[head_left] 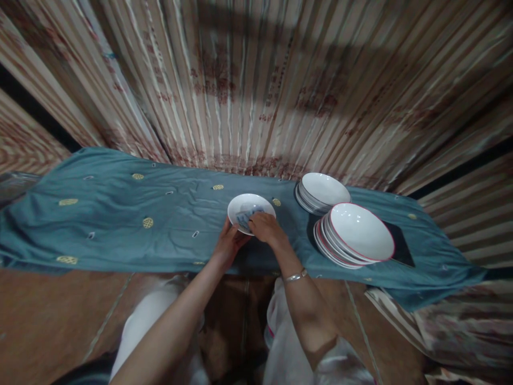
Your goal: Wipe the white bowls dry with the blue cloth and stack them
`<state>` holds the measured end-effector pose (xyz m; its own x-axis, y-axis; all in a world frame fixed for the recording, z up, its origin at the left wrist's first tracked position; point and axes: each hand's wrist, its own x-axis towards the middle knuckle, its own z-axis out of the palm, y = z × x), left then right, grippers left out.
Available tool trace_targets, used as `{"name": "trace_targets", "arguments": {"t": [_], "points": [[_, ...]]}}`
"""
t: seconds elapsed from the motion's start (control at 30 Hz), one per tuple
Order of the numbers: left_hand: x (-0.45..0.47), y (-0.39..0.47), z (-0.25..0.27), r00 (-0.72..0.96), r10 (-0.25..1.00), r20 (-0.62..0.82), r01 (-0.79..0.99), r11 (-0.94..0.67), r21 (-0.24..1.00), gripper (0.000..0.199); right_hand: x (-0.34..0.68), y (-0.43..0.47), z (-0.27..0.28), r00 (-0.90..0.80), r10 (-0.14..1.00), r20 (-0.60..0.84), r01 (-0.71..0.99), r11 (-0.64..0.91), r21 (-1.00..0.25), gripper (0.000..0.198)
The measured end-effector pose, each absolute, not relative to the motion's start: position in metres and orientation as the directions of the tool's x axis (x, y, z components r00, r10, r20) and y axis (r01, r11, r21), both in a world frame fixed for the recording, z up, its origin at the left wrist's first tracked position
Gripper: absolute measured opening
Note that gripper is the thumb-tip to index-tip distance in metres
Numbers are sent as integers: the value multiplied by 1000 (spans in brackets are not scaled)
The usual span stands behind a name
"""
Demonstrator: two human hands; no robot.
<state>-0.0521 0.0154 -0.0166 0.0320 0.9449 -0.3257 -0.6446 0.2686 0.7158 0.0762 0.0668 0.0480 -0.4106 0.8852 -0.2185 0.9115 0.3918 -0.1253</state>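
A white bowl (250, 199) is held tilted toward me above the front part of the covered table. My left hand (229, 241) grips it from the lower left, with the thumb near the rim and the other fingers underneath. Inside the bowl, my right hand (267, 227) is closed on a blue-grey cloth (243, 215) pressed against the inner surface. Parts of the right fingers and the cloth are hard to make out. A silver bracelet (296, 275) circles my right wrist.
To the right stands a stack of white bowls with red rims (363, 232), its top one leaning. Behind it is another stack of white dishes with dark rims (324, 188). A dark flat board (401, 246) lies under the stack. Patterned curtains (240, 107) hang beyond the blue-green tablecloth (112, 214).
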Motion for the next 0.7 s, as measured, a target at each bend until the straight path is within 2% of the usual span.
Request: {"name": "trace_targets", "arguments": {"t": [0.33, 0.47, 0.7], "points": [[-50, 14, -14, -1, 941, -338, -648, 257, 718, 62, 67, 66, 53, -540, 803, -252, 828, 453, -330, 39], [-50, 14, -14, 3, 936, -351, -665, 264, 699, 63, 61, 73, 46, -573, 786, -230, 793, 463, -395, 38], [-50, 13, -11, 11, 937, -350, -656, 271, 705, 65, 56, 84, 34, -532, 833, -149, 806, 444, -392, 36]]}}
